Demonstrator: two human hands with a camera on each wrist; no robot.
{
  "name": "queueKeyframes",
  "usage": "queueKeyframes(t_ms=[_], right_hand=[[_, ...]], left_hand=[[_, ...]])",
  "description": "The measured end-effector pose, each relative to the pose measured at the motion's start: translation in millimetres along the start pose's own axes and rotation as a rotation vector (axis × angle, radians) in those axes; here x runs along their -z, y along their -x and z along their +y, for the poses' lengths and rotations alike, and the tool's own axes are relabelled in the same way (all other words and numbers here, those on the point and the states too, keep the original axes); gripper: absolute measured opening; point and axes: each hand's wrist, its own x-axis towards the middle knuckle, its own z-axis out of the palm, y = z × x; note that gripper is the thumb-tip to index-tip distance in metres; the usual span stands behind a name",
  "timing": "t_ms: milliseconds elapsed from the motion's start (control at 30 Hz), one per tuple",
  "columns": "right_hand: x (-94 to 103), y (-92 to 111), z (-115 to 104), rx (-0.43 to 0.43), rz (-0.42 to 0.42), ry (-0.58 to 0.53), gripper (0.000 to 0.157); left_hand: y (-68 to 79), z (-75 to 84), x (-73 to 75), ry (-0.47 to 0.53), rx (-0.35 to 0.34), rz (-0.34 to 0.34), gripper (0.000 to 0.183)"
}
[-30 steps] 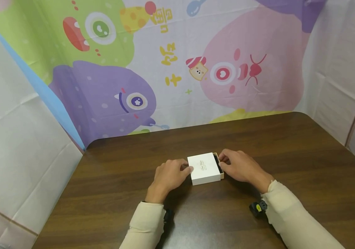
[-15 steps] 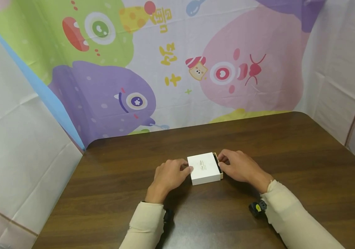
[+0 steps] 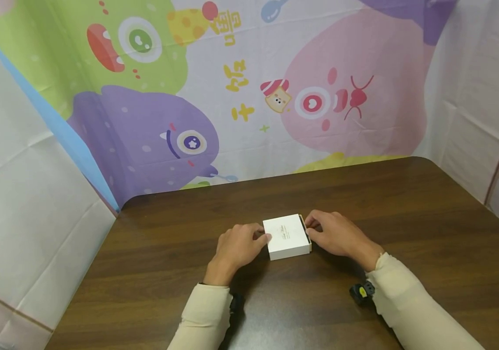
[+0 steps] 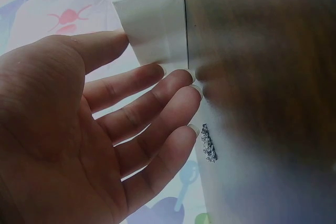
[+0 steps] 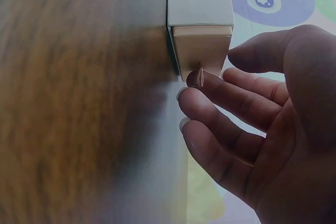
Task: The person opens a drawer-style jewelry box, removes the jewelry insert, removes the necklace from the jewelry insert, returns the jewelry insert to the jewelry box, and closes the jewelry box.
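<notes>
A white drawer box (image 3: 286,234) with small gold lettering lies on the table, its sleeve almost wholly over a gold-edged inner drawer (image 5: 200,51). My left hand (image 3: 238,247) holds the sleeve's left end, thumb at the top edge and index fingertip at the corner; its other fingers (image 4: 163,114) reach past below. At the opposite end, my right hand (image 3: 337,233) has thumb and fingertips against the drawer. A small pull tab (image 5: 199,77) sticks out of the drawer's face by a right fingertip. Whatever lies inside the box is hidden.
The brown wooden table (image 3: 166,277) spreads around the box. Behind it hangs a cloth (image 3: 249,150) printed with cartoon monsters, and pale panels (image 3: 26,194) stand at the sides. A black wrist device (image 3: 362,292) sits under the right sleeve.
The drawer has slid leftward into the sleeve as my right hand moved slightly left; the dark opening has narrowed to a thin strip. My left hand stays in place.
</notes>
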Motion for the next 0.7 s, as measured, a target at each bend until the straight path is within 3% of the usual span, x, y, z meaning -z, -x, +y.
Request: queueKeyframes(t_ms=[700], right_hand=[[-0.9, 0.4, -0.4, 0.025, 0.006, -0.025, 0.015]], left_hand=[[-1.5, -0.6, -1.2, 0.020, 0.018, -0.016, 0.030]])
